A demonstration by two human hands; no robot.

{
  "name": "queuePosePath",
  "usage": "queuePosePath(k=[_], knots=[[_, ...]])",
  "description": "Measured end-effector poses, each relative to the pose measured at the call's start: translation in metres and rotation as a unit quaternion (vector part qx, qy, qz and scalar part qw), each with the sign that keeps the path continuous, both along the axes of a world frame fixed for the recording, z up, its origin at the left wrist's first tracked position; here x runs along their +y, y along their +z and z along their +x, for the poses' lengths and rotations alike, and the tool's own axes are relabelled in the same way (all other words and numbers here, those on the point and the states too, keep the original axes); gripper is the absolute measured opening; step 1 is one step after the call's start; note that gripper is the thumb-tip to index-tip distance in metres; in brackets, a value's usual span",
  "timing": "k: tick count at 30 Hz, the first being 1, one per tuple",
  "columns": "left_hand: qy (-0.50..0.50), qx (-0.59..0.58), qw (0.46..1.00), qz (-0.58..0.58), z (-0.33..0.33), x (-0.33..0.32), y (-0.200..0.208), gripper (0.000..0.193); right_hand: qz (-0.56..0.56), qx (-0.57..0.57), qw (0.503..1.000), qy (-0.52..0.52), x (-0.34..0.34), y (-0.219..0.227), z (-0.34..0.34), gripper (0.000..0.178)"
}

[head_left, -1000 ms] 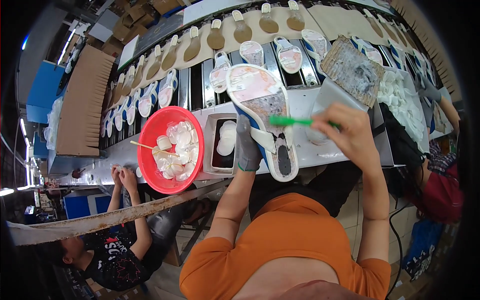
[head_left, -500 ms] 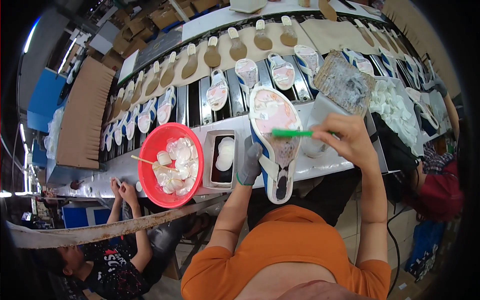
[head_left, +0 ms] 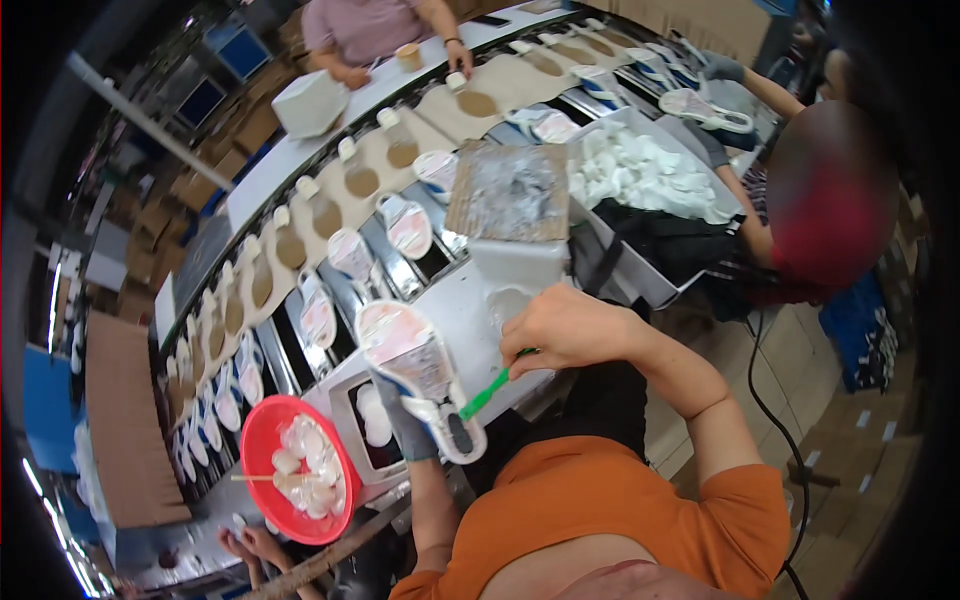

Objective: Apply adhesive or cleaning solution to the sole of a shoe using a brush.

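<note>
My left hand, in a grey glove, is wrapped round the side of a white and blue sandal upper. Its underside faces up, with pinkish patches at the wide end and a dark patch at the heel. Pinched in my bare right hand is a small green-handled brush. The brush's tip meets the heel end, beside the dark patch. Just left of my gloved hand, a white box holds round white pads. Farther left, a red basin contains several more pads and a thin stick.
Sandal uppers line the roller conveyor, with tan soles on a cloth strip behind. A stained board tops a white container. White pieces fill a bin at right. One person works across the line, another at right.
The brush has moved from the sandal's middle to its heel end. My view has turned, and the sandal is lower and farther left in it. A person across the line has come into view.
</note>
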State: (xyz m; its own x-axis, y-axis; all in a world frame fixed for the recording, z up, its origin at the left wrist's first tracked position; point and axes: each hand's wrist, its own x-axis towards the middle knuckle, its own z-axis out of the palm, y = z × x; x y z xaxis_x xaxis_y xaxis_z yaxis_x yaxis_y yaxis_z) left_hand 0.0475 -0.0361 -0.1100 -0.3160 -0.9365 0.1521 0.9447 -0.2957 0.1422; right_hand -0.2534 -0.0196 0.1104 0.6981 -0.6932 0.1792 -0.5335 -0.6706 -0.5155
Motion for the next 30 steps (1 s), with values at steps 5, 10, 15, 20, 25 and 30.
queuePosePath(k=[5, 10, 15, 20, 25, 30], knots=[[0.095, -0.225, 0.969, 0.041, -0.006, 0.01, 0.037, 0.066, 0.072, -0.261, 0.917, -0.293, -0.029, 0.008, -0.103, 0.019], [0.14, -0.328, 0.933, 0.054, -0.009, 0.018, 0.046, 0.074, 0.002, -0.107, 0.786, -0.609, -0.103, -0.066, -0.231, 0.026], [0.178, -0.383, 0.905, 0.045, -0.02, 0.019, 0.048, 0.074, 0.021, 0.07, 0.745, -0.663, -0.136, -0.112, -0.244, 0.032], [0.151, -0.343, 0.922, 0.095, -0.025, 0.026, 0.055, 0.071, 0.022, 0.12, 0.737, -0.665, -0.149, -0.131, -0.249, 0.026], [0.162, -0.357, 0.915, 0.096, -0.031, 0.029, 0.063, 0.071, -0.011, 0.058, 0.716, -0.695, -0.148, -0.127, -0.263, 0.02], [0.125, -0.377, 0.915, 0.074, -0.027, 0.029, 0.062, 0.082, -0.05, 0.021, 0.782, -0.621, -0.139, -0.107, -0.276, 0.024]])
